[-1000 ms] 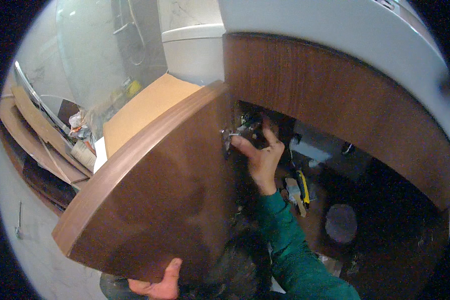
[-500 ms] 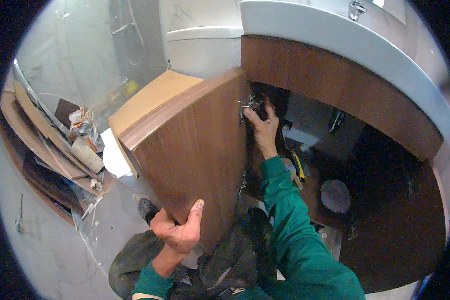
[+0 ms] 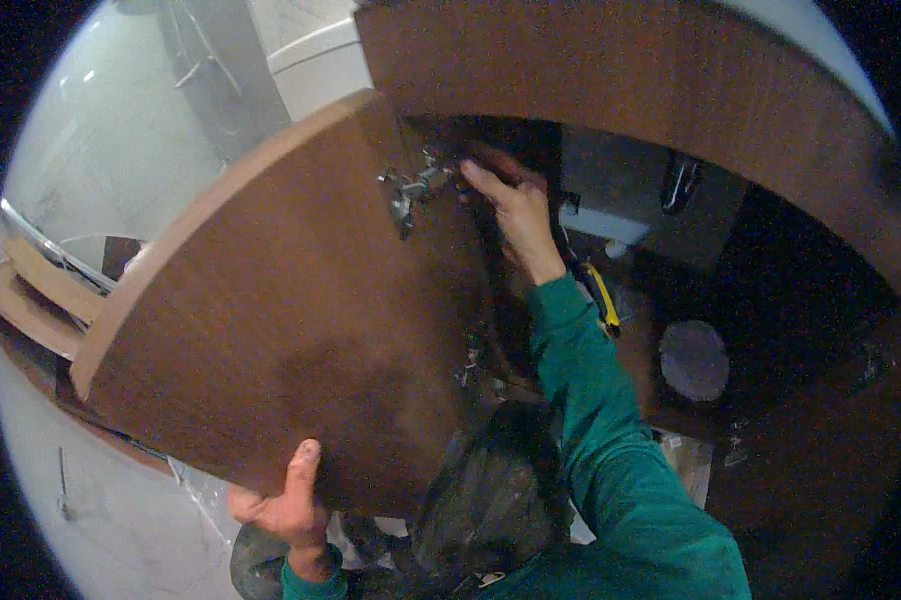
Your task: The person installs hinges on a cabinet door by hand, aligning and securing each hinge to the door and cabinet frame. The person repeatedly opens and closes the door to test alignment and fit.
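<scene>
Door (image 3: 270, 300) is clasped in your left hand (image 3: 288, 508); the hinge (image 3: 404, 196) sits by your half-curled right hand (image 3: 522, 215), its hold unclear. A left-hand slip could strain the hinge.

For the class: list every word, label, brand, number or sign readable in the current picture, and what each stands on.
None can be read.
Curved brown wooden door: no lettering visible.
Silver metal hinge: any mark is too small and blurred to read.
Slim yellow-and-black tool: any marking is too small to read.
Small pale patch at lower right: too blurred to tell whether it is print.
</scene>
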`<state>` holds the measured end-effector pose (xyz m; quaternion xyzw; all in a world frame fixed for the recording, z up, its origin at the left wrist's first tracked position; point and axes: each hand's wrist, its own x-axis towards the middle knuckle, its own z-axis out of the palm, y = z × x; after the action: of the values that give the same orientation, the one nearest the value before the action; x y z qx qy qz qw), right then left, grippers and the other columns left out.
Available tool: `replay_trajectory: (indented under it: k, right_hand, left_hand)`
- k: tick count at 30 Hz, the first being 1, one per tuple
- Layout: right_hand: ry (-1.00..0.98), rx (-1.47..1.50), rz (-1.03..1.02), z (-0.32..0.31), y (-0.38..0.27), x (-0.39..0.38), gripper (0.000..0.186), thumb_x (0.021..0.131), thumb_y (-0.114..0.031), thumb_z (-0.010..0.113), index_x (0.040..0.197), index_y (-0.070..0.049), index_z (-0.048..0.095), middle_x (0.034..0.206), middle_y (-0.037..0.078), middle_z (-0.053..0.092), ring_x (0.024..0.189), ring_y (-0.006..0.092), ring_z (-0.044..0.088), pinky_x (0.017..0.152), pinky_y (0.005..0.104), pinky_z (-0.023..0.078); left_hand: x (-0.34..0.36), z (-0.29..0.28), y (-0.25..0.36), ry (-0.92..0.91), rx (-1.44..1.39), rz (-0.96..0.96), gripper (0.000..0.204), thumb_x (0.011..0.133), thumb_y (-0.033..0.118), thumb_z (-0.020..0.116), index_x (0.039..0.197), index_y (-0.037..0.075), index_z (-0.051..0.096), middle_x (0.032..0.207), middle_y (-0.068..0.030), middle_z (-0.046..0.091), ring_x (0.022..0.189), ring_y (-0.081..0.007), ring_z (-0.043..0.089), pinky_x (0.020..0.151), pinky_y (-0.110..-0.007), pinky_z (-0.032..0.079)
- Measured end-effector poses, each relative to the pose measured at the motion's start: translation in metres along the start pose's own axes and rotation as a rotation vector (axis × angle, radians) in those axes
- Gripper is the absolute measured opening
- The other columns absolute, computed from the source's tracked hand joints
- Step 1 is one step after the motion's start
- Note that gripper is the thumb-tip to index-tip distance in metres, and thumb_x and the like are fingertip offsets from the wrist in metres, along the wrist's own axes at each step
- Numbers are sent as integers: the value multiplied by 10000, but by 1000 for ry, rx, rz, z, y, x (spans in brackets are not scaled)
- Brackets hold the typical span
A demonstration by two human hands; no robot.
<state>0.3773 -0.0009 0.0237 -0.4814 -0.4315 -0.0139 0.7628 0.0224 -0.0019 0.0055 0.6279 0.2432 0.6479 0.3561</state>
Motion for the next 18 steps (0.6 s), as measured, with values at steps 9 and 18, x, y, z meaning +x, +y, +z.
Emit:
replay_trajectory:
  k: [9, 18]
  right_hand:
    - [-134, -173, -73, -1, -7, 18, 227, 901, -197, 593, 1008, -17, 680, 987, 55, 663, 818, 171, 631, 754, 296, 503]
    - [-158, -66, 662, -26, 17, -182, 560, 787, -118, 730, 1289, -43, 496, 1070, 69, 618, 819, 128, 618, 717, 259, 507]
  left_hand:
    - [0, 9, 42, 210, 77, -126, 266, 683, -45, 705, 928, -82, 609, 910, -187, 637, 753, -241, 600, 744, -399, 514]
    - [20, -37, 47, 279, 205, 53, 204, 720, -6, 714, 903, -72, 650, 910, -184, 657, 729, -244, 638, 705, -394, 542]
